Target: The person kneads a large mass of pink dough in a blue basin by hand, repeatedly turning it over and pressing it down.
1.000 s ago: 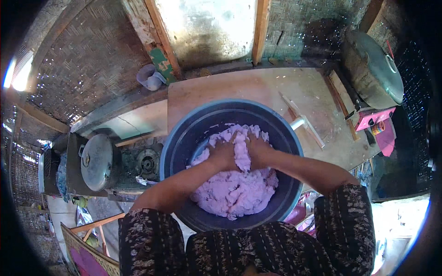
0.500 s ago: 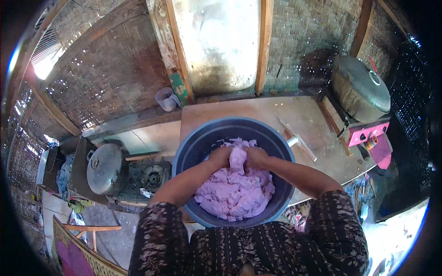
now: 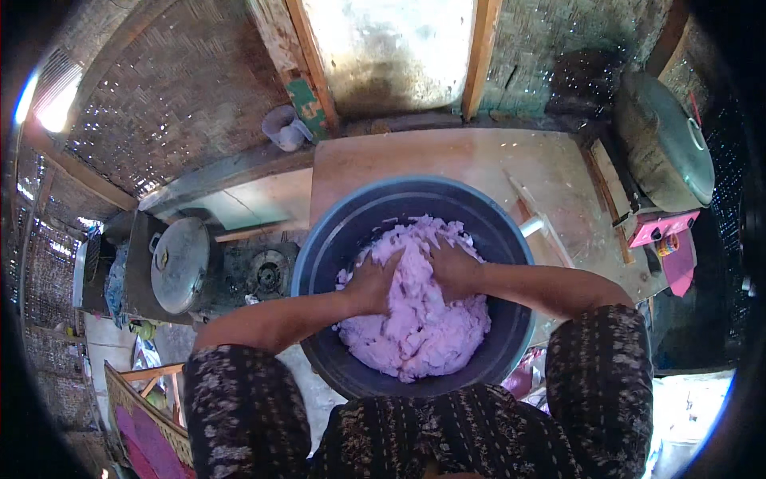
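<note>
The pale purple, dough-like mass (image 3: 415, 343) lies inside the large blue basin (image 3: 427, 194), which overlaps the table (image 3: 383, 152) at its near left corner. Whether the table bears the basin cannot be told.

The mixing looks partway along: most of the mass is gathered into one heap, with its broad lower part toward the basin's near edge. Its surface is rough and cracked, and small bits lie apart near the far wall, so evening it out appears not yet done.

Both hands are in the mass, on its upper half. The left hand (image 3: 371, 283) presses into its left side and the right hand (image 3: 456, 270) into its right side, with a ridge of it standing between them. The fingers point toward the far rim, their ends sunk; whether either grip is spread or pinching underneath, I cannot tell.
</note>
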The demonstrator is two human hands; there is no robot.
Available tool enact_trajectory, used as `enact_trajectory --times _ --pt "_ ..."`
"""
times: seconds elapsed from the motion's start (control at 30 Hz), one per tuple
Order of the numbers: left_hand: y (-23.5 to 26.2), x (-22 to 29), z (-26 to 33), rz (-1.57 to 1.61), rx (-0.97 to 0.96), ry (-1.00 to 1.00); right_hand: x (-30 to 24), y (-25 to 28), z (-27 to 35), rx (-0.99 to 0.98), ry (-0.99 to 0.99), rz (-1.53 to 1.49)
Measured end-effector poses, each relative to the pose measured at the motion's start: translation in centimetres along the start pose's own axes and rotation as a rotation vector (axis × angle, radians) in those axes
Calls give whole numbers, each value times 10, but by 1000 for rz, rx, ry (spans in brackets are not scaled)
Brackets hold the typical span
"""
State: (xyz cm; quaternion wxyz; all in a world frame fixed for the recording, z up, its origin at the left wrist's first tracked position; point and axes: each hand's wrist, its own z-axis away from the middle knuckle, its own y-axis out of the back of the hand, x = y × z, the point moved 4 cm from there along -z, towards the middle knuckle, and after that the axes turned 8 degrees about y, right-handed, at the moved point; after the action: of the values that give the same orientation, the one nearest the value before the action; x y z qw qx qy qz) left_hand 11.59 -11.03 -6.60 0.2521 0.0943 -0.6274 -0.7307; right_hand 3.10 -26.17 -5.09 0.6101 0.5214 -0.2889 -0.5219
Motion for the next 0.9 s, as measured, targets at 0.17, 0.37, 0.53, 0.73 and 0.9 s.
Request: enact_trajectory --times 0.17,0.37,0.53,0.73,0.9 --pt "-15 -22 -49 246 235 254 29 -24 -38 350 -336 -174" --pt "-2 -49 -83 440 214 321 50 4 -64 312 -349 -219" --pt "20 -18 -44 242 82 60 32 10 -27 196 -183 -296" --pt "31 67 26 239 -184 -168 7 10 70 23 63 -430" --pt "11 96 -23 62 -139 -24 9 -10 54 260 -166 -253"
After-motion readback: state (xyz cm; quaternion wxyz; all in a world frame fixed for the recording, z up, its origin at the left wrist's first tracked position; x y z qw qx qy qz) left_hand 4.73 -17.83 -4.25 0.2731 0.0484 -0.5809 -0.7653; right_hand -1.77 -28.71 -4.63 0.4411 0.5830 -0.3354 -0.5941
